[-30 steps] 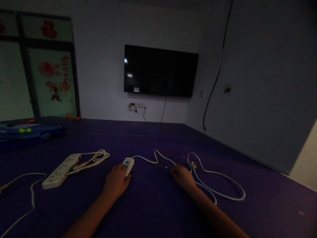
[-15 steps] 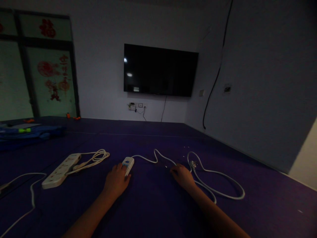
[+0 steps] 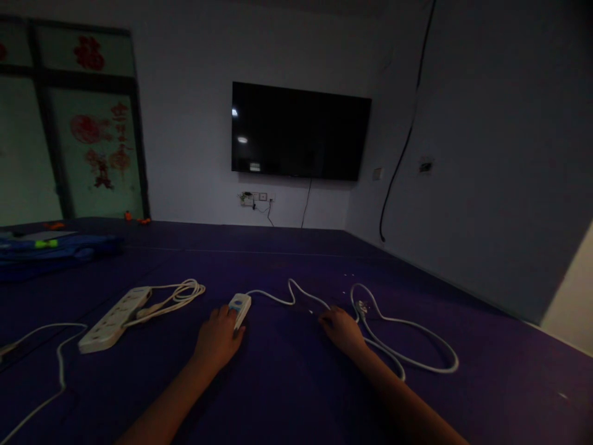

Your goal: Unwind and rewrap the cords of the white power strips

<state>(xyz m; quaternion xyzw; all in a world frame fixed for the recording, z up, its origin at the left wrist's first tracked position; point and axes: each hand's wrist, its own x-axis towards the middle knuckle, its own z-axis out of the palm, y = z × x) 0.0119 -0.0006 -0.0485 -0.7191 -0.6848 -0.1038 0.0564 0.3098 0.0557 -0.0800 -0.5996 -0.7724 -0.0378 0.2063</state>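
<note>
A dark purple table is stretching under everything, and the small white socket block is lying on it near the middle. Far behind the block, a black television is hanging on the wall. Well to the block's left, a long white power strip is lying with its own cord bunched at its far end. A white cable is running from the block's far end and looping wide across the table to the block's right. The left hand is resting palm down just in front of the block, fingers stretched out and relaxed, their tips touching its near end without wrapping it. The right hand is lying palm down on the cable to the block's right. Its fingers are bending slightly, but in this dim light I cannot tell whether they are pinching the cable. A plug is sitting further right of the block, just past that hand.
</note>
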